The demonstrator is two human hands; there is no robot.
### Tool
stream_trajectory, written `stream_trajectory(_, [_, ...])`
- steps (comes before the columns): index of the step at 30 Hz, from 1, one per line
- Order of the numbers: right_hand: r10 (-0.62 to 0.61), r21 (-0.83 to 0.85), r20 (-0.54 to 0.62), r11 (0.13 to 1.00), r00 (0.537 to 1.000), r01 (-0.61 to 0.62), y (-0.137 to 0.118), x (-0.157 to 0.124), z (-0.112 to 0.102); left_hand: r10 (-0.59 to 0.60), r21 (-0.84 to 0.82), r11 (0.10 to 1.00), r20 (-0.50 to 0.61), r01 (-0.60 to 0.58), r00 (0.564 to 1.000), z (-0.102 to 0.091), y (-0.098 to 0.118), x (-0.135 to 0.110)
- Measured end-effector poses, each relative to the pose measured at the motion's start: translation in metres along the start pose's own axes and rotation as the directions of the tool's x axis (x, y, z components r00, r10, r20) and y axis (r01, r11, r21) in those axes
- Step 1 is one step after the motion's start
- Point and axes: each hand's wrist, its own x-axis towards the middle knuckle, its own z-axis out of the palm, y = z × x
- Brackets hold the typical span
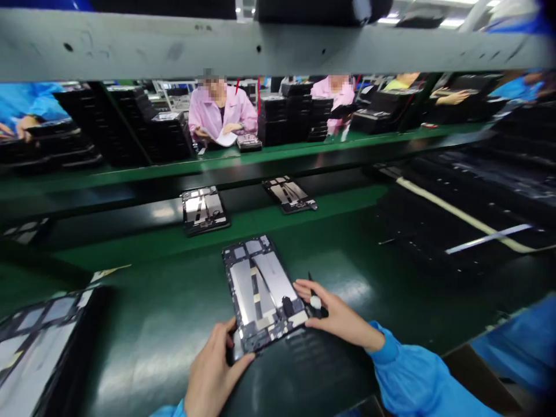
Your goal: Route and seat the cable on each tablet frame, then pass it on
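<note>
Between a stack [46, 347] at the bench's [160, 313] left edge and a dark pile [460, 200] rightward, the left hand [214, 362] grips an opened tablet [268, 289], right hand [336, 313] a tool [316, 302], both half-curled.

Head-height view, forward and down

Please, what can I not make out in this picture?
In the head view:
Open device: underside turned away from the camera.
Dark pointed tool: partly covered by the right hand.
Lower-left device: cut off by the left edge.
Left sleeve: cut off by the bottom edge.
</note>
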Motion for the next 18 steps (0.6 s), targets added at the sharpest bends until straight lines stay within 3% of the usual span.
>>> stream_trajectory(3, [0.01,-0.1,-0.026,0.995,1.0,-0.012,-0.001,0.002,-0.004,0.069,0.056,0.996,0.063,-0.072,0.996,-0.015,0.011,0.004])
stream_trajectory(5, [-0.017,-0.213,-0.124,0.977,0.992,-0.01,-0.004,-0.001,0.0,0.124,0.067,0.99,0.069,-0.128,0.99,-0.024,0.014,0.004])
stream_trajectory(8, [-0.147,-0.381,-0.224,0.923,0.963,0.052,-0.013,-0.004,0.016,0.186,0.062,0.98,0.062,-0.189,0.981,-0.03,0.019,0.002])
stream_trajectory(11, [-0.292,-0.454,-0.038,0.857,0.956,0.244,-0.025,0.0,0.04,0.287,0.097,0.951,0.077,-0.294,0.955,-0.023,0.03,0.001])
stream_trajectory(14, [-0.318,-0.465,0.189,0.804,0.929,0.37,-0.031,0.01,0.061,0.366,0.188,0.907,0.09,-0.377,0.926,-0.01,0.039,0.002])
stream_trajectory(18, [-0.311,-0.449,0.268,0.797,0.912,0.404,-0.031,0.021,0.074,0.372,0.083,0.925,0.011,-0.372,0.928,-0.002,0.038,0.006])
